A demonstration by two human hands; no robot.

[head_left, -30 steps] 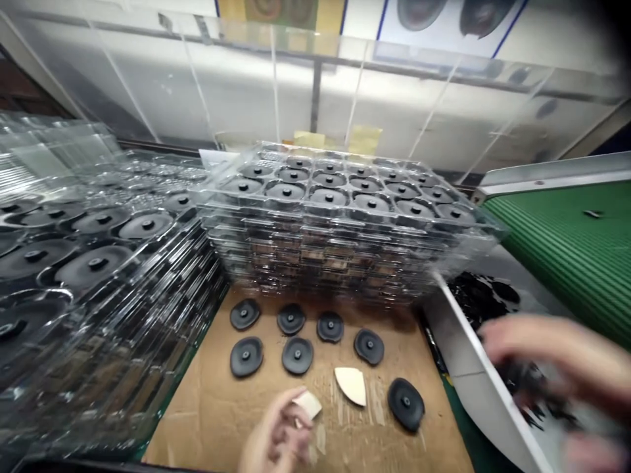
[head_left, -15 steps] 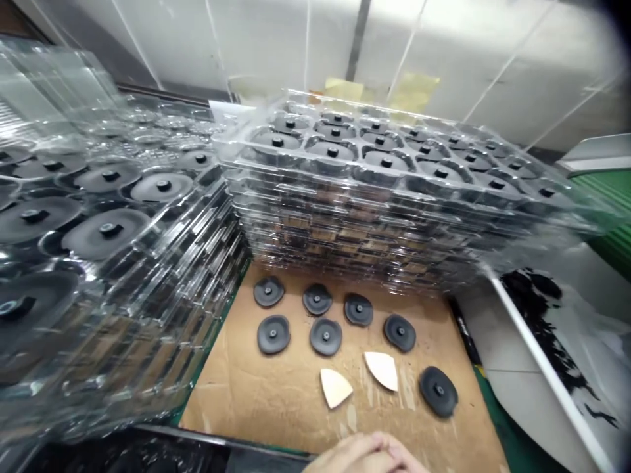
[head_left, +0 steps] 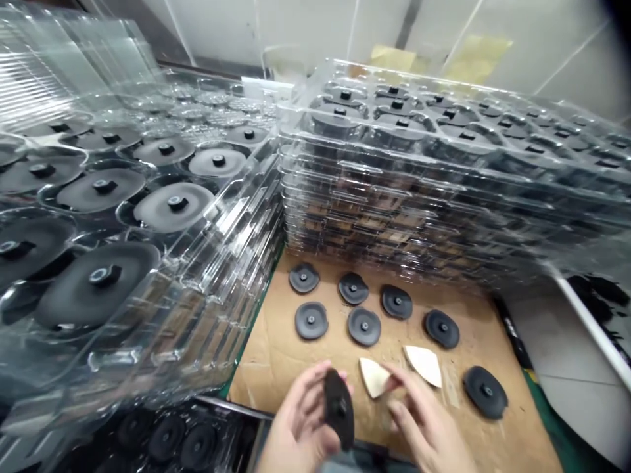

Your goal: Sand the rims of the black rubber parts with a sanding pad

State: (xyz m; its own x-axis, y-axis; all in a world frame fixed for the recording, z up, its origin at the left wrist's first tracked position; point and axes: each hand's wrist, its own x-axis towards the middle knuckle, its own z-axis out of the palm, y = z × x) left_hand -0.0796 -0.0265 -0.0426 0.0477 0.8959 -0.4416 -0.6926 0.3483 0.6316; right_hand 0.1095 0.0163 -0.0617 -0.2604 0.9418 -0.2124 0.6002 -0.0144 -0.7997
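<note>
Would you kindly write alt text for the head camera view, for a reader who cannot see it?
The left hand holds a black disc on edge while the right hand reaches for a beige wedge on a cardboard sheet. Seven more discs and a second wedge lie there, flanked by stacks of clear trays holding discs.
</note>
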